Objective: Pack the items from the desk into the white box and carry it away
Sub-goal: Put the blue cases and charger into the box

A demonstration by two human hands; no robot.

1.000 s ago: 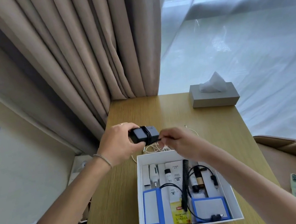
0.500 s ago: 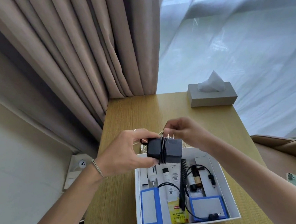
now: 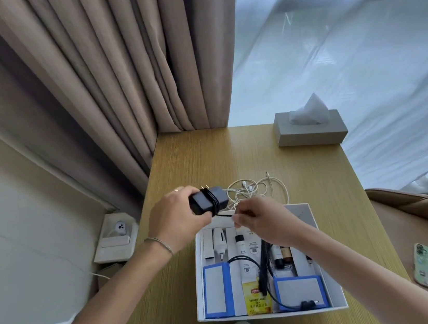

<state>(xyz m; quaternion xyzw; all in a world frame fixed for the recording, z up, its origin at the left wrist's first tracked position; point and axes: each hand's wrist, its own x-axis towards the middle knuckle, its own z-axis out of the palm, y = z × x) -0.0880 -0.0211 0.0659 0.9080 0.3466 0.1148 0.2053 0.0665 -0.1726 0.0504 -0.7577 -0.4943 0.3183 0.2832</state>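
– What's the left hand (image 3: 176, 218) got?
– A black charger (image 3: 208, 200), w/ its black cord (image 3: 225, 215) wound round it. Fingers shut tight on it, held up over the desk (image 3: 196, 158), just past the far edge of the white box (image 3: 331, 277).
– And the right hand (image 3: 263, 224)?
– Fingertips pinched on the loose end of that cord, right above the box.
– Box full?
– Pretty full: blue packs, a yellow tea bag (image 3: 256, 299), a comb, etc. White cables (image 3: 254, 189) lie in a heap on the desk behind it. Tissue box (image 3: 311, 132) sits far back.
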